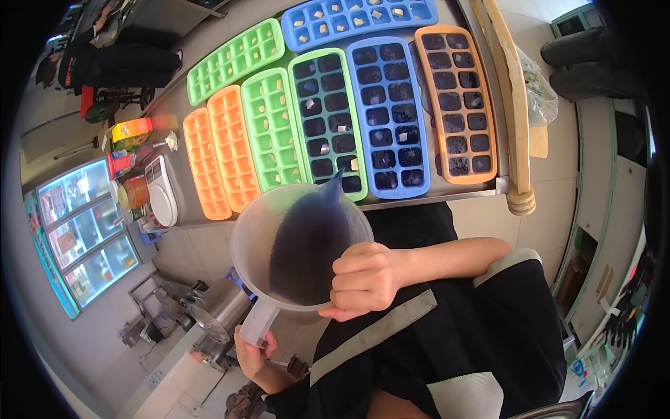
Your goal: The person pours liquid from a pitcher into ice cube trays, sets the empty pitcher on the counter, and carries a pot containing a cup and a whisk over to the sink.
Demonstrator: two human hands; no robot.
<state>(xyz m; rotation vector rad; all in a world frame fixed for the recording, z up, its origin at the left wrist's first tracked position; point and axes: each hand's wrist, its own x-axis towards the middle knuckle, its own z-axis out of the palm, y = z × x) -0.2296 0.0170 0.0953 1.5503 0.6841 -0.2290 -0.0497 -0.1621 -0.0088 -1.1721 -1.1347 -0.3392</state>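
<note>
My left hand (255, 355) is wrapped round the handle of a large translucent plastic jug (252, 241). Closed on the jug's rim and side is my right hand (364, 278). Dark liquid (310, 244) lies inside the jug, reaching its spout. The spout is over the lower end of a green ice tray (324, 53) with dark-filled compartments and a few pale cubes. Beside it are a dark-filled blue tray (353, 84) and an orange-brown tray (492, 105).
Two orange trays (215, 150) (244, 148), more green trays (246, 133) (274, 59) and a blue tray (359, 33) share the metal table (447, 194). A scale (162, 195) and jars (132, 193) stand left. A wooden rail (515, 105) borders the right; a person (105, 63) is at upper left.
</note>
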